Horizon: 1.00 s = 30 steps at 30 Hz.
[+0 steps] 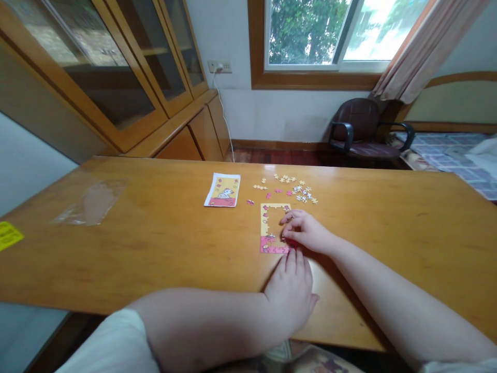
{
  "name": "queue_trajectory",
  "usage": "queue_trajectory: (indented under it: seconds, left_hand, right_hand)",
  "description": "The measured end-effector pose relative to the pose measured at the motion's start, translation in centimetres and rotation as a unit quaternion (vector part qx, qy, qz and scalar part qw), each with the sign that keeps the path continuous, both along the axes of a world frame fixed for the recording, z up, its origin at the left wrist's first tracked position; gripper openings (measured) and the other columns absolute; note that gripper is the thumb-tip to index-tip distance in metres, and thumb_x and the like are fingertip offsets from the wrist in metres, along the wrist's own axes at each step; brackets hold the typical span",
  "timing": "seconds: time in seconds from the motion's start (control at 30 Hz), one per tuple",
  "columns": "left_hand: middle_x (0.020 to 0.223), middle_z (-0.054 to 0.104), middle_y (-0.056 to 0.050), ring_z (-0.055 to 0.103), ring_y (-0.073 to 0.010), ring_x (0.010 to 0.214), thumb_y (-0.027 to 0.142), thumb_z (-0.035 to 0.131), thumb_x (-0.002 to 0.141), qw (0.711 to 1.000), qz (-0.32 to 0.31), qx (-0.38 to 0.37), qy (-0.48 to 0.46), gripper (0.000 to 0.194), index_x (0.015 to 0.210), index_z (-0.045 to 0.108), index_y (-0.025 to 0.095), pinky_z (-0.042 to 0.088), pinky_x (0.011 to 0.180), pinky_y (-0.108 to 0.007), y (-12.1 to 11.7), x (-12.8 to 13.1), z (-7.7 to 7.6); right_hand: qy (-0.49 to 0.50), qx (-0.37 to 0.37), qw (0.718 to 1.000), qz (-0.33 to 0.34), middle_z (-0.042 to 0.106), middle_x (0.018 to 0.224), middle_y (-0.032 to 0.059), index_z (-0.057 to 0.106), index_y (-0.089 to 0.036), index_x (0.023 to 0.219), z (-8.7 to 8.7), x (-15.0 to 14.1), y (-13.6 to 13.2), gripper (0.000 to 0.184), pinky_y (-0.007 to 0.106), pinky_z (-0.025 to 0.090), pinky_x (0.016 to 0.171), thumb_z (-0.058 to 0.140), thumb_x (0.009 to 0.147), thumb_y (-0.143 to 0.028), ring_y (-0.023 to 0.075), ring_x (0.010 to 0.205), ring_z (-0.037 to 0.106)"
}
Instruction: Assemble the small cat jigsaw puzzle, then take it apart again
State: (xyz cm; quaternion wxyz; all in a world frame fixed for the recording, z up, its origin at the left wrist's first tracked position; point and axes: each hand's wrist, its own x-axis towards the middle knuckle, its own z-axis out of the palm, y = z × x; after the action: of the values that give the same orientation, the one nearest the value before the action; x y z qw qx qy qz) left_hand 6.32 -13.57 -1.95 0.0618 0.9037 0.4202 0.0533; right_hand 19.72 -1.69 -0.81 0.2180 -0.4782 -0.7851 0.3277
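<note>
A yellow label [10,235] sits at the far left edge of the wooden table [155,259], and to its right a clear plastic bag [93,203] lies flat. A glass-fronted cabinet [128,62] stands behind that end. Next along comes the picture card [222,190], yellow and pink with a white animal on it, then a small pink piece [250,202] lying loose. Right of this is the partly built puzzle [264,228], lying flat near the middle of the table: a yellow and pink frame, mostly open inside, with a few pieces filled in at its lower left. The left hand [290,290] lies open and palm down, its fingers side by side and their tips at the puzzle's bottom right corner. Just above it, the right hand [308,231] is bent over the puzzle's right side, thumb and fingers curled; I cannot tell whether they pinch a piece. Beyond the hands, loose pieces [305,194] in yellow, pink and white are scattered. Farther right, a dark armchair [361,124] stands behind the table, beside a bed [454,155].
</note>
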Motion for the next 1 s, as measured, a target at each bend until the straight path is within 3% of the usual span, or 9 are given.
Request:
queue_trajectory:
  seconds: [0.17, 0.57, 1.0]
  left_hand:
    - [0.143, 0.036, -0.033, 0.034, -0.0425, 0.135, 0.054, 0.063, 0.077, 1.000, 0.013, -0.017, -0.005, 0.079, 0.133, 0.049, 0.000, 0.030, 0.109, -0.052, 0.9, -0.6, 0.2]
    - [0.137, 0.047, -0.028, 0.047, -0.0385, 0.123, 0.057, 0.060, 0.078, 0.998, 0.028, -0.039, 0.027, 0.074, 0.132, 0.051, 0.008, 0.038, 0.098, -0.048, 1.6, -0.4, 1.2]
    - [0.136, 0.049, -0.026, 0.047, -0.0344, 0.122, 0.061, 0.050, 0.085, 0.996, 0.013, 0.023, 0.089, 0.073, 0.132, 0.048, 0.004, 0.035, 0.099, -0.044, 1.4, -0.6, 1.2]
  right_hand:
    - [-0.015, -0.003, 1.000, 0.002, 0.066, 0.109, 0.0051, 0.075, -0.025, 0.070, -0.4, 0.3, 0.0, 0.013, 0.045, 0.032, 0.105, 0.065, 0.078, -0.027, 0.0235, 0.114, 0.052]
    - [-0.035, 0.032, 0.999, -0.007, 0.065, 0.113, 0.0045, 0.077, -0.028, 0.075, -1.6, 0.5, 0.0, 0.007, 0.050, 0.028, 0.106, 0.071, 0.076, -0.031, 0.0268, 0.121, 0.045]
    - [-0.077, 0.084, 0.993, -0.003, 0.064, 0.114, 0.0044, 0.077, -0.032, 0.079, -2.3, 0.8, 0.2, 0.007, 0.053, 0.029, 0.103, 0.071, 0.078, -0.036, 0.0286, 0.120, 0.045]
